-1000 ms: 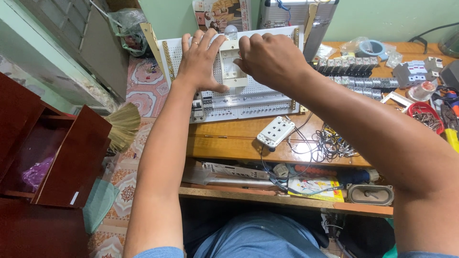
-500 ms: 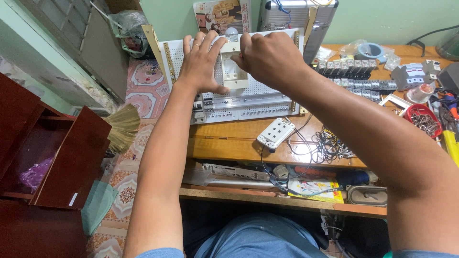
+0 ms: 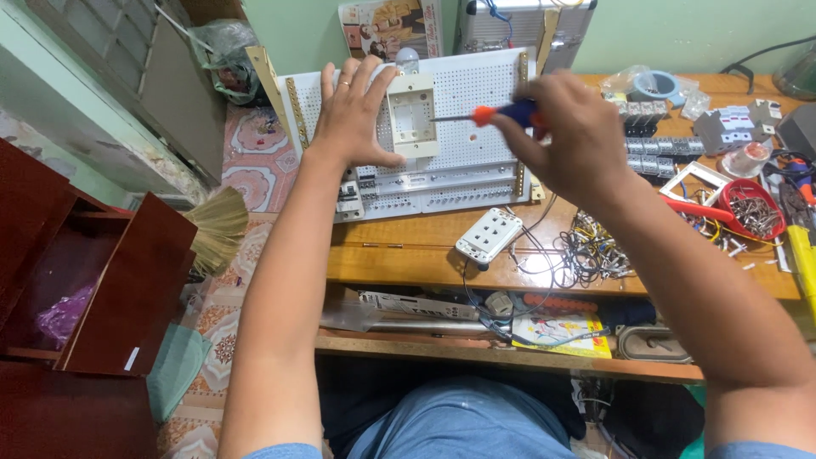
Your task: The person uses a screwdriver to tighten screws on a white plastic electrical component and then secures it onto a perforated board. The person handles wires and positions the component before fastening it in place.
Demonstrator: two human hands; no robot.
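Note:
A white perforated mounting board [image 3: 476, 98] lies on the wooden workbench [image 3: 399, 255]. On it sits a cream plastic switch box [image 3: 412, 115]. My left hand [image 3: 355, 115] lies flat on the board, thumb against the box's lower left side. My right hand [image 3: 565, 136] grips a screwdriver with an orange and blue handle [image 3: 501, 112]; its thin metal shaft points left and the tip meets the box's right edge. A row of breakers and terminal strips [image 3: 425, 194] runs along the board's near edge.
A white socket outlet [image 3: 489, 235] and a tangle of wires [image 3: 586, 251] lie on the bench in front of the board. A red bowl of screws [image 3: 752, 208], breakers [image 3: 731, 127] and a tape roll [image 3: 656, 85] crowd the right. A broom [image 3: 217, 234] and dark red cabinet [image 3: 93, 289] stand left.
My right hand has drawn back to the right off the box, and the screwdriver now shows, its tip at the box's edge. My left hand has stayed on the board.

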